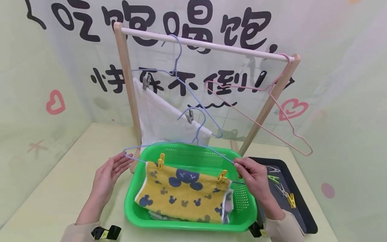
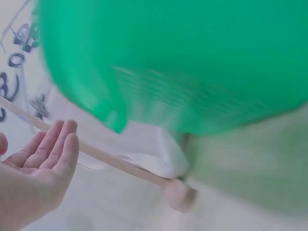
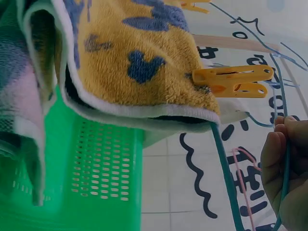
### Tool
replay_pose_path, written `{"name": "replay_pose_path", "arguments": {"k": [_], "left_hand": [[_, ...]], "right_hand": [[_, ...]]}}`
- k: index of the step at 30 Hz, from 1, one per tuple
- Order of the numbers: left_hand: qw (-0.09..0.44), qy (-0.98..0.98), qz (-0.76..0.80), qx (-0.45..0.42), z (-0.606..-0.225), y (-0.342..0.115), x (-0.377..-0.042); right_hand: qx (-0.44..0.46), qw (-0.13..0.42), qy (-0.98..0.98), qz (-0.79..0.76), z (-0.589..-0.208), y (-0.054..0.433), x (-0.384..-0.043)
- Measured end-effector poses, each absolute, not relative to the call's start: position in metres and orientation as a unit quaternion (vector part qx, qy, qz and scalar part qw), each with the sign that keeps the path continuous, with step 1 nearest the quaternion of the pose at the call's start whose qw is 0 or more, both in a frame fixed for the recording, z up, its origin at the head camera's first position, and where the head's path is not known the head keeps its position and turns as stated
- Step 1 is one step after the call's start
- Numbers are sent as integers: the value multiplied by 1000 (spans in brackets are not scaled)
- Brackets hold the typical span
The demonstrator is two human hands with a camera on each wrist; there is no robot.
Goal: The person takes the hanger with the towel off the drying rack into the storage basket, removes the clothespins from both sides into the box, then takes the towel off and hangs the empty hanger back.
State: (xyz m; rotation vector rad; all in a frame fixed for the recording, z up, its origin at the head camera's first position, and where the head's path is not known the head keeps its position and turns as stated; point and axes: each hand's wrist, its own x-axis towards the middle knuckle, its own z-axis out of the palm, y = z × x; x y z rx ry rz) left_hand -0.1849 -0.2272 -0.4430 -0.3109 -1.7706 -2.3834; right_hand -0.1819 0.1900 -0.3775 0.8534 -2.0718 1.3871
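My right hand [image 1: 254, 178] pinches the right arm of a blue clothes hanger [image 1: 216, 152] over the basket. A yellow towel [image 1: 181, 196] with blue mouse-head patterns hangs folded over its lower bar, gripped by two yellow clothespins [image 1: 222, 176], one near each top corner. In the right wrist view, finger and thumb close round the blue hanger wire [image 3: 226, 178] beside the towel's corner. My left hand [image 1: 109, 174] is at the hanger's left end, palm turned up and fingers straight; in the left wrist view this hand [image 2: 43, 168] has nothing in its palm.
Beneath the towel stands a green basket [image 1: 130, 208] with cloth inside. Behind it rises a rack with a white rail [image 1: 211, 45], carrying a blue hanger with a clipped white cloth [image 1: 160, 117] and a bare pink hanger [image 1: 242, 112]. A black tray [image 1: 302, 205] at right holds several clothespins.
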Motion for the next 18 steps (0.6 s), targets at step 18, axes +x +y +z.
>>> {"name": "replay_pose_path", "arguments": {"k": [18], "left_hand": [[22,-745,-658,-104,-426,-228,-159]], "right_hand": [[237,145,-830,484,-396,186,-168]]}}
